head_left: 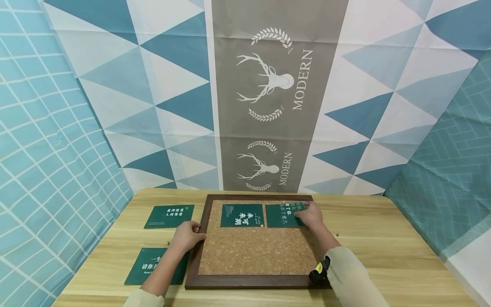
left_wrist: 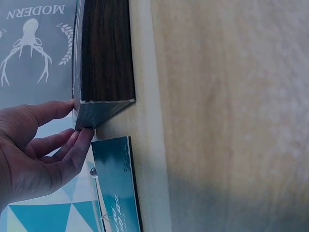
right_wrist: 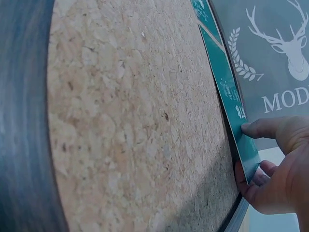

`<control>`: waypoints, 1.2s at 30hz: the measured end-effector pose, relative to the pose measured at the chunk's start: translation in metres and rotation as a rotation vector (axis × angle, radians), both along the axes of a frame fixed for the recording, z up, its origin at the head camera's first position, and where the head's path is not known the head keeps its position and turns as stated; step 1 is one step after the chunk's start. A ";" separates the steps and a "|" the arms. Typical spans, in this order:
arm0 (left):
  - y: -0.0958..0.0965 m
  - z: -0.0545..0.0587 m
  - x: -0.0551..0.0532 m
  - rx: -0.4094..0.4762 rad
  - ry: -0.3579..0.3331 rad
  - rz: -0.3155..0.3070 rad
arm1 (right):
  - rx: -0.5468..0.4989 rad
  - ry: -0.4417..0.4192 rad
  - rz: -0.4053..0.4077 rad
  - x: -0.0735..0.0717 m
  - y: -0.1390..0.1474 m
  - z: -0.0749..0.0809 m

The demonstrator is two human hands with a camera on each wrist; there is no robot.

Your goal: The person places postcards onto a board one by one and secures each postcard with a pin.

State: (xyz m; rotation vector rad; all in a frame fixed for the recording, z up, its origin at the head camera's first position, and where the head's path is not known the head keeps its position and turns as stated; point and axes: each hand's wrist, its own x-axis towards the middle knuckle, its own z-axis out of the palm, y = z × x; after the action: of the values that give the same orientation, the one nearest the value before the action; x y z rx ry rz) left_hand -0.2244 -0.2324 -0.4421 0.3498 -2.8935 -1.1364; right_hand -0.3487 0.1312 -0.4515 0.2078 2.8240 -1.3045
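Note:
A cork board (head_left: 257, 256) with a dark brown wooden frame lies on the table. My left hand (head_left: 186, 236) holds the frame's left side, thumb over the edge and fingers along the outer face, as the left wrist view shows on the frame (left_wrist: 106, 53). At the board's upper right, my right hand (head_left: 311, 215) pinches the right end of a green card (head_left: 277, 218) with white lettering. In the right wrist view, the thumb is on the card's (right_wrist: 224, 92) face and fingers are behind its edge. Another green card (head_left: 233, 216) lies flat at the board's upper left.
Left of the board, two more green cards rest on the wooden table (head_left: 368, 238): a far one (head_left: 168, 216) and a near one (head_left: 140, 266), partly covered by my left forearm. Patterned cloth (head_left: 176, 85) hangs behind the table. A black device (head_left: 319, 270) sits at my right wrist.

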 end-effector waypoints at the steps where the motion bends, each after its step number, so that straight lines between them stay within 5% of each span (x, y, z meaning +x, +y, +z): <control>1: 0.000 0.000 0.000 0.000 0.000 0.000 | 0.017 0.004 0.004 0.000 0.000 0.001; 36: -0.001 0.000 0.000 0.004 -0.005 -0.011 | 0.270 0.051 0.052 0.006 -0.004 0.006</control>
State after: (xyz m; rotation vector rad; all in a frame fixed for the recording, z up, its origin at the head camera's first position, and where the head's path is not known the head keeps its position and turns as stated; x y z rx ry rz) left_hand -0.2241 -0.2329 -0.4416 0.3381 -2.9017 -1.1451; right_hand -0.3424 0.1276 -0.4453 0.1063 3.0190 -0.9278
